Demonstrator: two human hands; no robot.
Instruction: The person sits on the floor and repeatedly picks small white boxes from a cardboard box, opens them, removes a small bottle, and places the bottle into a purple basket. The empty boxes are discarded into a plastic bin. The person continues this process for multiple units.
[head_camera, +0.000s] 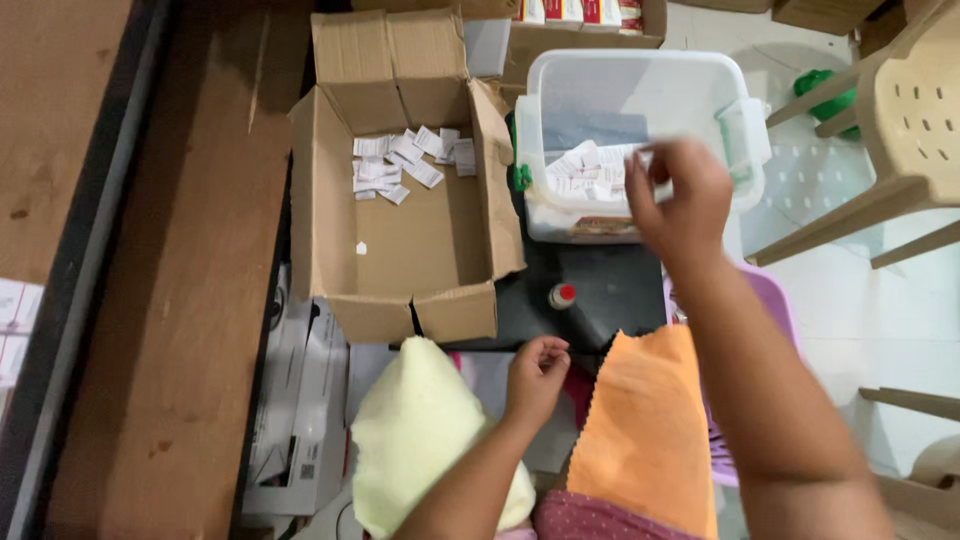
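Observation:
My right hand reaches out over the clear plastic tub, its fingers pinched on a small white packet above the pile of white packets inside the tub. My left hand hovers low near my lap with fingers loosely curled; I cannot make out anything in it. An open cardboard box stands left of the tub, with several white packets scattered at its far end.
A yellow cloth and an orange cloth lie over my knees. A small red-capped bottle sits on a dark surface. A beige plastic chair is at right, wooden boards at left, more cartons behind.

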